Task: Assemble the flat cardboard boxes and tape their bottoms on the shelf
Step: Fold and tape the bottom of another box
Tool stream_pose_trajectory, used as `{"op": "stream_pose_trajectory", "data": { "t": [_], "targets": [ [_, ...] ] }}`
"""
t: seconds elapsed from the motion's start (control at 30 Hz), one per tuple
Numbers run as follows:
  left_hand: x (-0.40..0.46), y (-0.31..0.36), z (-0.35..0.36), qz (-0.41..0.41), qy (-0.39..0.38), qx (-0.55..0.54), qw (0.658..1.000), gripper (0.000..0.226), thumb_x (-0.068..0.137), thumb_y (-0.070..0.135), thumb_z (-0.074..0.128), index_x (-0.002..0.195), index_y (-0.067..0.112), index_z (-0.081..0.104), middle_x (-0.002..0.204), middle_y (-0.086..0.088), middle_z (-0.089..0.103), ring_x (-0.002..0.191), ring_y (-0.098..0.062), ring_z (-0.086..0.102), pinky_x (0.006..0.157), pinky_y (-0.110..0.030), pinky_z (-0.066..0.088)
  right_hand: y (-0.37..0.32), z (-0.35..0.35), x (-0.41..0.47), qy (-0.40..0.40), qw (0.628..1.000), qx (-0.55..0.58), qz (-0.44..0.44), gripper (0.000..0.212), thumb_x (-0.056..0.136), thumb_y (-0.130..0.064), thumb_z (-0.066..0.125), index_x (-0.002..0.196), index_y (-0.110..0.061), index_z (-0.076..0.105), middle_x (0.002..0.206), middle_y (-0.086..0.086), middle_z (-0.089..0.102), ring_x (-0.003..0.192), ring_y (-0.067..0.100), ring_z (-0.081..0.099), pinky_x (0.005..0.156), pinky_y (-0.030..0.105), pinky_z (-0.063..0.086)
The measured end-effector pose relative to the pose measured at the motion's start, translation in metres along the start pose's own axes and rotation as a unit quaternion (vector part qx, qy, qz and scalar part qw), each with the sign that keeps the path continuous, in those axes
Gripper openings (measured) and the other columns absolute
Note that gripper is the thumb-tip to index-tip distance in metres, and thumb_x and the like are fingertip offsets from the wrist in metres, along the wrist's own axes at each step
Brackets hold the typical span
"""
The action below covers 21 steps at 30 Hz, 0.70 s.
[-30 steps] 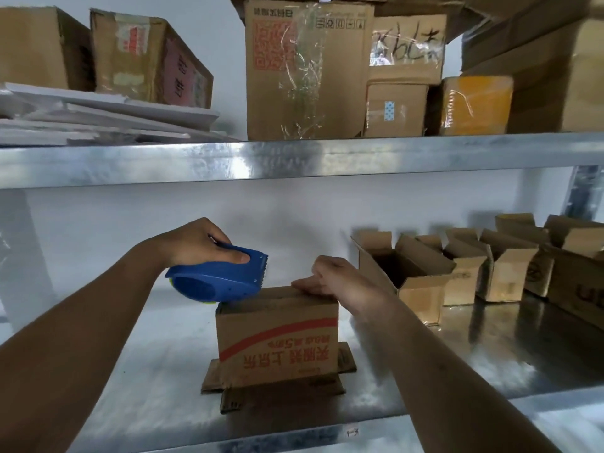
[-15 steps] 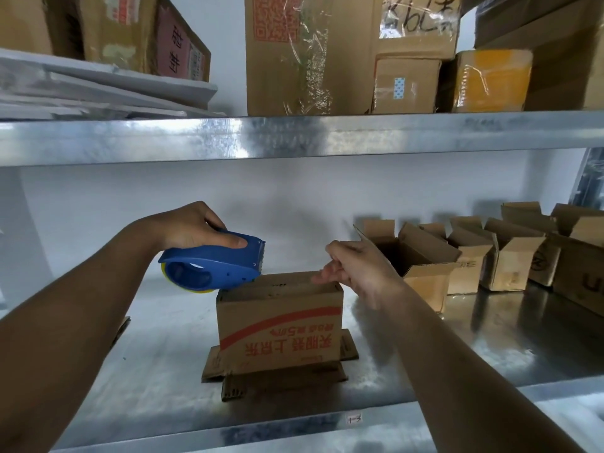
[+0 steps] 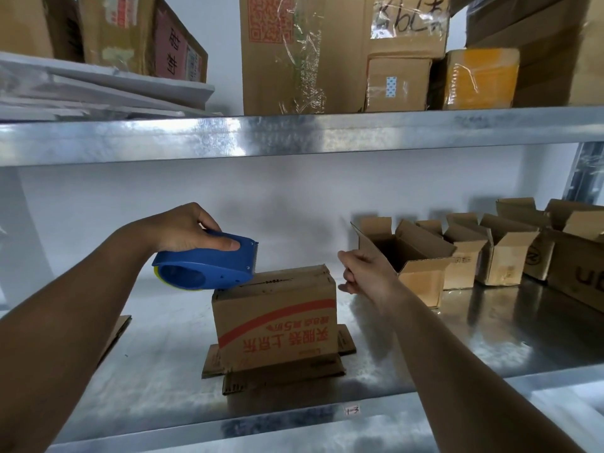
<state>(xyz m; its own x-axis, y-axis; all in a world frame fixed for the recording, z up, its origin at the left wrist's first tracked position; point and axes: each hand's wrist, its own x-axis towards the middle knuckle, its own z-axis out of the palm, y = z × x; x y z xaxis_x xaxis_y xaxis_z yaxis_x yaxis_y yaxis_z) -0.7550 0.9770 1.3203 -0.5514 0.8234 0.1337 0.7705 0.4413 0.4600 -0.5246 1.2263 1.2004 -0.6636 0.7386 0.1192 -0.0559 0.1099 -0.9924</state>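
Note:
A small cardboard box (image 3: 277, 325) with a red band and upside-down print stands on the metal shelf (image 3: 157, 364). Its lower flaps are splayed flat and its top flaps are folded closed. My left hand (image 3: 183, 228) grips a blue tape dispenser (image 3: 209, 264), which hovers over the left end of the box top with its toothed edge pointing right. My right hand (image 3: 362, 273) is in the air just off the box's upper right corner. Its fingers are curled and I see nothing between them.
Several assembled open boxes (image 3: 421, 276) stand in a row at the right back of the shelf. A flat piece of cardboard (image 3: 114, 335) pokes out behind my left forearm. The upper shelf (image 3: 294, 135) carries large taped cartons and white boards.
My right hand lifted off the box top and moved right, past the box's right edge. The dispenser stayed at the box's left end.

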Motion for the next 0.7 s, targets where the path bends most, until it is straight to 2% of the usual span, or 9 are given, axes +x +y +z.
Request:
{"op": "stream_pose_trajectory", "data": {
  "t": [0.1,0.27,0.47,0.53,0.6,0.7],
  "targets": [
    [0.003,0.003,0.001,0.001,0.003,0.013,1.0,0.035,0.075,0.068,0.078,0.081,0.034,0.083,0.08,0.008,0.078,0.075,-0.016,0.075,0.076,-0.037,0.06,0.004,-0.007,0.0,-0.017,0.997,-0.035,0.07,0.025,0.099,-0.028,0.069,0.081,-0.011,0.067,0.063,0.003,0.054,0.055,0.016,0.057,0.075,0.038,0.066],
    [0.007,0.003,0.003,-0.004,0.007,0.024,1.0,0.035,0.073,0.07,0.079,0.081,0.036,0.083,0.08,0.01,0.077,0.076,-0.016,0.075,0.076,-0.037,0.06,0.015,-0.008,0.005,-0.043,0.988,-0.02,0.146,0.026,0.1,-0.032,0.066,0.084,-0.011,0.064,0.06,-0.001,0.054,0.047,0.016,0.055,0.079,0.043,0.065],
    [0.013,0.004,0.007,-0.007,0.005,0.032,0.999,0.035,0.073,0.07,0.079,0.08,0.036,0.083,0.078,0.01,0.076,0.076,-0.017,0.074,0.074,-0.037,0.06,0.035,-0.005,0.008,-0.103,0.974,-0.012,0.202,0.032,0.1,-0.045,0.063,0.092,-0.015,0.061,0.059,-0.003,0.051,0.048,0.014,0.047,0.069,0.033,0.056],
    [0.014,0.006,0.009,-0.008,0.007,0.032,0.999,0.034,0.074,0.068,0.08,0.079,0.035,0.083,0.078,0.009,0.076,0.076,-0.017,0.074,0.072,-0.036,0.059,0.037,-0.001,0.007,-0.123,0.968,-0.001,0.218,0.036,0.1,-0.05,0.062,0.096,-0.015,0.063,0.062,-0.003,0.05,0.05,0.012,0.042,0.069,0.032,0.052],
    [0.014,0.007,0.01,-0.008,0.01,0.03,0.999,0.033,0.074,0.066,0.081,0.078,0.034,0.083,0.077,0.008,0.076,0.076,-0.018,0.074,0.071,-0.035,0.058,0.038,0.001,0.008,-0.136,0.961,0.01,0.239,0.043,0.098,-0.056,0.063,0.097,-0.013,0.066,0.062,-0.004,0.048,0.05,0.01,0.036,0.061,0.027,0.046],
    [0.014,0.007,0.01,-0.008,0.016,0.033,0.999,0.032,0.074,0.065,0.081,0.077,0.033,0.083,0.075,0.008,0.075,0.077,-0.019,0.073,0.072,-0.037,0.057,0.041,0.003,0.008,-0.153,0.947,0.003,0.283,0.061,0.086,-0.075,0.061,0.089,-0.015,0.056,0.062,-0.004,0.042,0.05,0.008,0.031,0.051,0.021,0.039]
  ]
}}
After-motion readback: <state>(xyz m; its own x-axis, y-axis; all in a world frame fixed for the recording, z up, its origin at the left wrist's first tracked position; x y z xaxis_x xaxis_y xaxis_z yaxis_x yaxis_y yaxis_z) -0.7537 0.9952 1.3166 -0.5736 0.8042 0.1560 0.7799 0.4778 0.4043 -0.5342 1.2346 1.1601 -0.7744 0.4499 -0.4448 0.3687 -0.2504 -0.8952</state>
